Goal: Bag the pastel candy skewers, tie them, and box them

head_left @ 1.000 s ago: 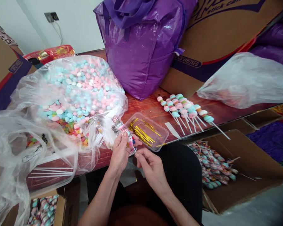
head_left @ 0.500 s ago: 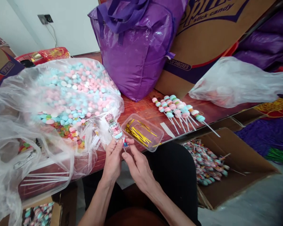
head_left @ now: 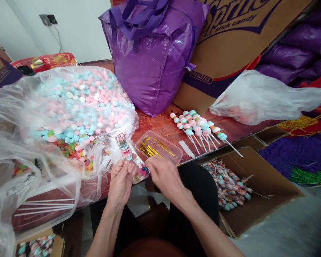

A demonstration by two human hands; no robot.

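Observation:
My left hand (head_left: 122,178) is closed round the lower end of a clear-wrapped candy stick (head_left: 123,144), which points up and away from me. Pink, white and blue candy shows through its printed wrapper. My right hand (head_left: 163,175) is curled at the near edge of a clear plastic tray (head_left: 179,154), fingers bent together; whatever they pinch, if anything, is hidden. Gold twist ties (head_left: 152,148) lie in that tray. Printed wrappers (head_left: 141,171) lie between my two hands at the table edge.
A clear bag of pastel candies (head_left: 88,92) fills the left, with white sticks (head_left: 42,207) below. Unwrapped candy skewers (head_left: 198,125) lie to the right. Behind stand a purple bag (head_left: 152,67) and a carton (head_left: 230,46). A lower box (head_left: 267,171) holds wrapped candy sticks.
My hands have separated: the right has left the wrapped stick and moved right to the tray edge. The left keeps hold of the stick, slightly lower left. The view has shifted slightly.

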